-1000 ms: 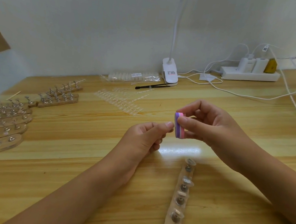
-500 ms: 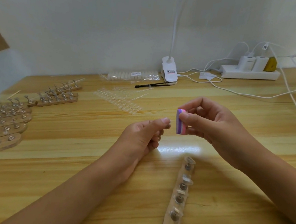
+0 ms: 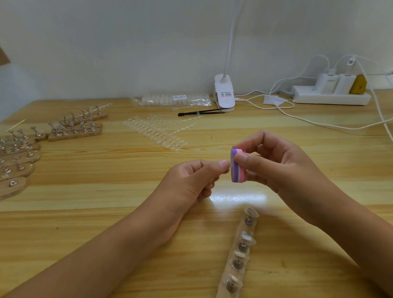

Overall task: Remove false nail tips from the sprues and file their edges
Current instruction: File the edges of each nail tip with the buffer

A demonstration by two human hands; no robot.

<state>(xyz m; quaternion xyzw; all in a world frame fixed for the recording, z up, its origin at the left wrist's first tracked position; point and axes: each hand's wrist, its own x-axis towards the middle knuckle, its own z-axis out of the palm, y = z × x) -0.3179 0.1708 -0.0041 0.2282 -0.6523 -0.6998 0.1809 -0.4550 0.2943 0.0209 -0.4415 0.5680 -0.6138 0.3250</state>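
Note:
My right hand pinches a small purple-and-pink file block between thumb and fingers, held above the table. My left hand is curled, its thumb and forefinger pinched together right against the block's purple face; the nail tip between them is too small to make out. Below the hands lies a wooden holder strip with several clear nail tips on metal studs. Clear sprues of nail tips lie farther back on the table.
Several wooden holder strips with metal studs crowd the left side. At the back stand a clip lamp base, a bag of tips, a black brush, and a power strip with white cables trailing right.
Both hands have stayed close together; the left fingertips and the file block have shifted slightly against each other, closing a small gap.

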